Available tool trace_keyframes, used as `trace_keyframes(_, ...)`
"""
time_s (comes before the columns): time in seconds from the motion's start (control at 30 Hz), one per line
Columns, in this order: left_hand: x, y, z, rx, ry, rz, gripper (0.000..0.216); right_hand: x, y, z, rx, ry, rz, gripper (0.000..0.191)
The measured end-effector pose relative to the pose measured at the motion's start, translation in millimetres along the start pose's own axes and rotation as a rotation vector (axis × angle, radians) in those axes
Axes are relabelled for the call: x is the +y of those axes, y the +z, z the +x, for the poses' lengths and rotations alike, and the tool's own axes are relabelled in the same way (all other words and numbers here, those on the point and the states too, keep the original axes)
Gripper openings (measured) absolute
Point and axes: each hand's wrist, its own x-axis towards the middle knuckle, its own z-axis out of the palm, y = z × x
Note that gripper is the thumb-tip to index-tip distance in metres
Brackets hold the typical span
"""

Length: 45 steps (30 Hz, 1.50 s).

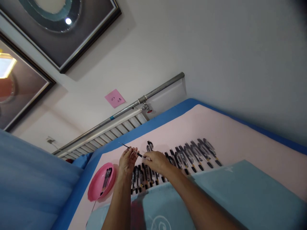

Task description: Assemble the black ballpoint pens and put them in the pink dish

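Between my hands a slim pen refill (124,145) slants down to the right, its thin dark end pointing up and left. My left hand (128,161) pinches it along its middle with the fingertips. At the lower right end, by a short black section, my right hand (156,162) closes its fingers on what looks like a clear pen barrel (145,157); much of that end is hidden. Beneath and beside both hands lies a long row of black pens with clear parts (182,156). A few more pens (150,146) lie just behind my right hand.
A pink bowl (92,188) with several pens (106,179) stands to the left. The table has a pink cover (230,134) with a blue edge, and a light blue sheet (230,185) in front. Behind are a radiator (112,134) and a pipe (165,86).
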Motion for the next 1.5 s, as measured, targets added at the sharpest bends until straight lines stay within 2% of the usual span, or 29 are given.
trace_keyframes(0.53,2.3,-2.2,-0.2,0.012,-0.001,0.002,0.009,3.4,3.4,1.3,0.016,-0.038,-0.003,0.026)
trace_keyframes(1.1,1.0,-5.6,1.8,0.014,-0.011,0.01,0.01,-1.1,-2.2,-1.9,-0.008,0.005,0.042,0.026)
trace_keyframes(1.5,-2.7,-5.9,-0.1,0.018,0.029,0.065,0.008,-0.5,1.0,-2.4,0.019,0.0,-0.044,0.026)
